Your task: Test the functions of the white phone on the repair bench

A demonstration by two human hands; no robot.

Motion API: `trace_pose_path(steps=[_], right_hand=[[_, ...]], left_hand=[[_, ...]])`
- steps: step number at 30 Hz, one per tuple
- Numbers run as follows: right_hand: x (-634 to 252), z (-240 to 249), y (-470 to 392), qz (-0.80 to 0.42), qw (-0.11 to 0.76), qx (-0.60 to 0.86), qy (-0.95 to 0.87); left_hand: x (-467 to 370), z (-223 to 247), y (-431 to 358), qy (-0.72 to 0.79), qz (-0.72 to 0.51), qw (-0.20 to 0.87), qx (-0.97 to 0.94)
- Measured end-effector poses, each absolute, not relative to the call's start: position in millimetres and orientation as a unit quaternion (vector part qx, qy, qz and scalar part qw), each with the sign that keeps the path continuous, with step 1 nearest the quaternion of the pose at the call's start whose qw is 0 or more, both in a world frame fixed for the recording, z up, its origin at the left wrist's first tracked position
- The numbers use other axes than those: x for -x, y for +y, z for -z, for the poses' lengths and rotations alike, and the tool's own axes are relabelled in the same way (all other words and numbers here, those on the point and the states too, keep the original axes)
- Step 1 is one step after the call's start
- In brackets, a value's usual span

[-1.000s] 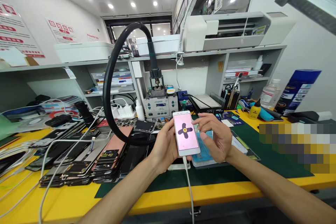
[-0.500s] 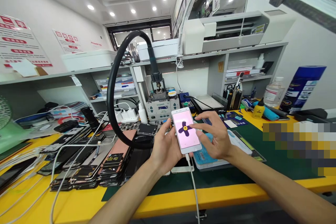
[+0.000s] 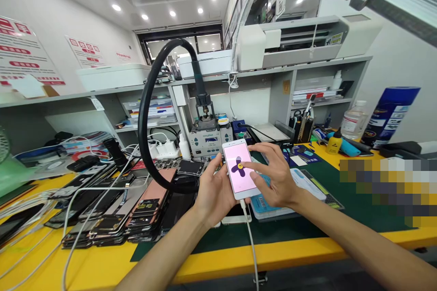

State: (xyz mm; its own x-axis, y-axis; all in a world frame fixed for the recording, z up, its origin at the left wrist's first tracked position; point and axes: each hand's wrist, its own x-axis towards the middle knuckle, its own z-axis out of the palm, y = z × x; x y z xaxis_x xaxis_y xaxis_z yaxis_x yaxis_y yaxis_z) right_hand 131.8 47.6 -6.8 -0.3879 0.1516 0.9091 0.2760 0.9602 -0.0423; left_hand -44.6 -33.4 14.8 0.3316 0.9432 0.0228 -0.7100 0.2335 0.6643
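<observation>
A white smartphone [image 3: 235,186] with a lit pink screen and a dark cross-shaped figure rests in my left hand [image 3: 214,195], held along its left side and from behind. The fingers of my right hand [image 3: 278,177] are apart over the screen, the index fingertip at the yellow centre of the figure; whether it touches the glass I cannot tell. A white charging cable [image 3: 251,241] is plugged into the phone's lower end and hangs over the table edge. Below the hands, another phone [image 3: 235,219] lies on the green mat [image 3: 283,232], partly hidden.
Stacks of phone parts [image 3: 146,218] cover the mat's left side. A hot-air station [image 3: 207,142] with a thick black hose [image 3: 143,118] stands behind. Right of my hands are a blue case [image 3: 264,211], a yellow bottle [image 3: 333,144] and a blue can [image 3: 391,118]. White cables [image 3: 70,236] cross the left side.
My right index finger has slid slightly left on or over the screen, from the figure's right arm to its centre. My left hand still holds the phone.
</observation>
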Motion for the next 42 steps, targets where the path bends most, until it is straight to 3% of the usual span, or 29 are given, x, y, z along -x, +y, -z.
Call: trace_pose_path(steps=[9, 17, 24, 31, 37, 42], right_hand=[[-134.8, 6.4, 53.4, 0.042, 0.588, 0.162, -0.792], [-132.4, 6.1, 49.5, 0.035, 0.580, 0.147, -0.800], [-130.0, 7.3, 45.3, 0.070, 0.546, 0.103, -0.828], [-126.8, 7.1, 40.0, 0.096, 0.454, 0.153, -0.872], [-130.3, 7.9, 42.9, 0.075, 0.528, 0.151, -0.832], [-129.5, 10.2, 41.4, 0.069, 0.541, 0.123, -0.829]], left_hand=[[45.7, -13.4, -32.7, 0.206, -0.542, 0.757, -0.300], [44.6, -13.5, -32.3, 0.213, -0.534, 0.760, -0.302], [44.8, -12.8, -31.9, 0.201, -0.531, 0.766, -0.303], [44.1, -10.4, -32.4, 0.190, -0.522, 0.773, -0.307], [44.2, -11.9, -32.0, 0.200, -0.518, 0.776, -0.301], [43.5, -12.6, -31.7, 0.194, -0.522, 0.776, -0.298]])
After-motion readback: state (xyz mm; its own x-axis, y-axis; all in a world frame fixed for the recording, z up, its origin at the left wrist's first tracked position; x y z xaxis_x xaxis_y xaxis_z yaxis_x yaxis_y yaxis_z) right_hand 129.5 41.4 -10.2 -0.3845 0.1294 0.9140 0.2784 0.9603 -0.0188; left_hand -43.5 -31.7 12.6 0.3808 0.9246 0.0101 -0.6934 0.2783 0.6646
